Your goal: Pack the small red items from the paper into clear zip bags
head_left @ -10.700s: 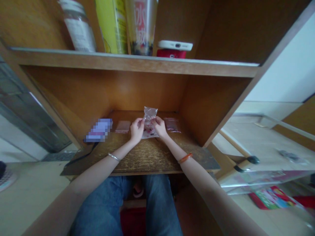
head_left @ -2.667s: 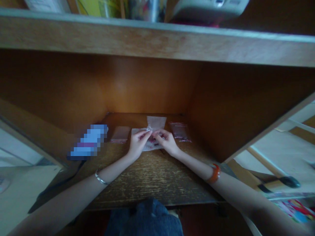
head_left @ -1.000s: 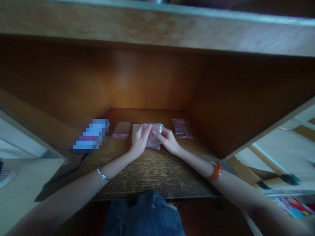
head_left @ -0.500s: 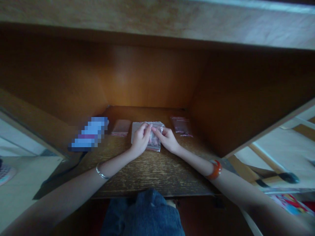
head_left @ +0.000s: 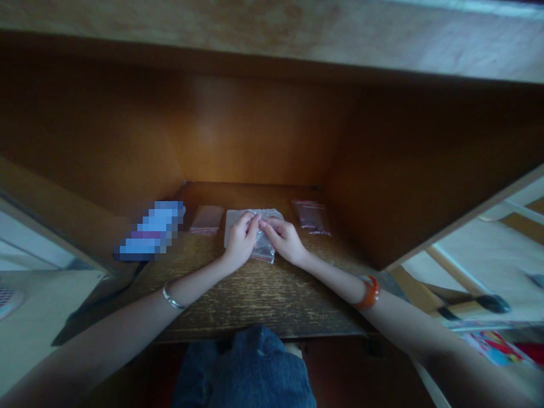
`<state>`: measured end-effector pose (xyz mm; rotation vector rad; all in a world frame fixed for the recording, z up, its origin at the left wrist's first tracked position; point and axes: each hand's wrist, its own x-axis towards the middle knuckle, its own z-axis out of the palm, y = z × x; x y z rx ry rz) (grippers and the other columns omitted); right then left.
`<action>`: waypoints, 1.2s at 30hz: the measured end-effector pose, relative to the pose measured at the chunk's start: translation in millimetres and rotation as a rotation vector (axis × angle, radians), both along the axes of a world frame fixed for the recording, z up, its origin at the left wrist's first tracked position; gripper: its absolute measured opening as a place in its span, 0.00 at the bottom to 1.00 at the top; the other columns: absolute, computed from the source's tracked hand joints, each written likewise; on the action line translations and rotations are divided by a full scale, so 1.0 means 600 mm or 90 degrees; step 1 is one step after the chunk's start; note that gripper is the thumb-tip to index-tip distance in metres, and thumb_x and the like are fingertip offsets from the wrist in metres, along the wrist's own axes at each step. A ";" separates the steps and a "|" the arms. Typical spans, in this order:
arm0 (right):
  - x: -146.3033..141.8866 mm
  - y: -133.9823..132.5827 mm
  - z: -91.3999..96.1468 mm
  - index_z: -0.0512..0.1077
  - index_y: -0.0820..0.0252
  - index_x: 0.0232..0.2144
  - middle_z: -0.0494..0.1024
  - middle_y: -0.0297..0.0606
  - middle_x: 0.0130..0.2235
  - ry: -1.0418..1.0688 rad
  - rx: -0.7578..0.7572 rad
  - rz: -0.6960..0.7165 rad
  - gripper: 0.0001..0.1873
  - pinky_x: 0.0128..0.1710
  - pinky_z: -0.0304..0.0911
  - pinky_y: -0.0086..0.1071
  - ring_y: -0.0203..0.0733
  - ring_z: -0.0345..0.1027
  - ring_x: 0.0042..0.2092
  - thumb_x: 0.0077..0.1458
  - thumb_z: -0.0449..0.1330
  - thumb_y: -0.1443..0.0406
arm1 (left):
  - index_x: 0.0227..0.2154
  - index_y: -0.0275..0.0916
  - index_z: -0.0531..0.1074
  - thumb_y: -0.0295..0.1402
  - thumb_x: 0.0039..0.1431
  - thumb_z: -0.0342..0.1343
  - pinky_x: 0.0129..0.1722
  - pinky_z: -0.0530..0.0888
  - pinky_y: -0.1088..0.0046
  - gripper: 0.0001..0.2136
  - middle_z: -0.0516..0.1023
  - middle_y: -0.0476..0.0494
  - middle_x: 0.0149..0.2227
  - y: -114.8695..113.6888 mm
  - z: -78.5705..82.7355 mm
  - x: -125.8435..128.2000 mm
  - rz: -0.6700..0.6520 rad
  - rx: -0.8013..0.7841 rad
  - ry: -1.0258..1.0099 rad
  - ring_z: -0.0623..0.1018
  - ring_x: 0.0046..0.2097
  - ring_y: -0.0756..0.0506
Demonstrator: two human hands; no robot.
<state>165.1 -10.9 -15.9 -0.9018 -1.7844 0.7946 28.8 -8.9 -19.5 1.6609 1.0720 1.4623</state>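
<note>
My left hand [head_left: 241, 241] and my right hand [head_left: 285, 241] meet fingertip to fingertip over a clear plastic bag [head_left: 264, 252] on the worn wooden surface. Both are closed in a pinch, thumbs against forefingers. Whatever is between the fingertips is too small and hidden to make out. The bag's near end shows below the hands, with a thin reddish line along its edge. Pale, wrinkled plastic [head_left: 272, 213] shows behind the fingers. Left of my hands lies a stack of small clear bags [head_left: 207, 220] with reddish edges. More small bags [head_left: 312, 217], darker inside, lie to the right.
A pixelated, phone-like object [head_left: 151, 231] sits at the left, with a dark cable [head_left: 134, 277] running from it. Wooden side walls and a back panel [head_left: 259, 130] enclose the surface [head_left: 255, 300]. A thick ledge [head_left: 255, 28] overhangs it.
The fingers have shifted slightly over the clear bag, and the right hand's fingers look more curled in. The whole view has moved a little; the small bags lie as before.
</note>
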 end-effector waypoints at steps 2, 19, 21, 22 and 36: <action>0.001 0.001 0.000 0.73 0.58 0.29 0.72 0.35 0.26 0.011 -0.013 0.004 0.20 0.29 0.59 0.31 0.37 0.63 0.28 0.59 0.52 0.49 | 0.28 0.40 0.67 0.44 0.60 0.51 0.15 0.59 0.79 0.13 0.64 0.56 0.16 0.000 -0.001 0.000 0.003 0.003 0.000 0.64 0.15 0.54; 0.001 -0.004 0.004 0.70 0.61 0.22 0.64 0.27 0.18 0.021 -0.121 0.124 0.19 0.19 0.47 0.26 0.28 0.51 0.20 0.49 0.62 0.51 | 0.31 0.39 0.67 0.45 0.61 0.50 0.19 0.59 0.78 0.14 0.65 0.54 0.19 0.006 -0.004 -0.010 0.102 0.052 -0.003 0.65 0.19 0.53; 0.001 -0.005 0.005 0.70 0.61 0.23 0.63 0.25 0.17 0.013 -0.137 0.133 0.18 0.19 0.46 0.26 0.27 0.50 0.19 0.48 0.63 0.52 | 0.30 0.39 0.67 0.44 0.61 0.50 0.21 0.60 0.78 0.13 0.65 0.54 0.20 0.009 -0.002 -0.012 0.129 0.066 0.005 0.65 0.20 0.53; 0.000 -0.005 0.005 0.70 0.62 0.24 0.63 0.25 0.17 0.006 -0.145 0.139 0.18 0.18 0.46 0.25 0.27 0.50 0.18 0.48 0.63 0.52 | 0.29 0.39 0.67 0.43 0.61 0.50 0.21 0.60 0.78 0.13 0.65 0.53 0.20 0.011 -0.002 -0.013 0.138 0.070 0.006 0.65 0.21 0.53; -0.004 -0.021 -0.006 0.62 0.62 0.17 0.55 0.26 0.18 -0.089 -0.026 0.199 0.21 0.20 0.43 0.25 0.27 0.46 0.21 0.58 0.55 0.58 | 0.29 0.40 0.65 0.43 0.63 0.49 0.15 0.60 0.80 0.13 0.60 0.58 0.15 0.011 0.004 -0.014 0.119 0.073 -0.027 0.63 0.15 0.54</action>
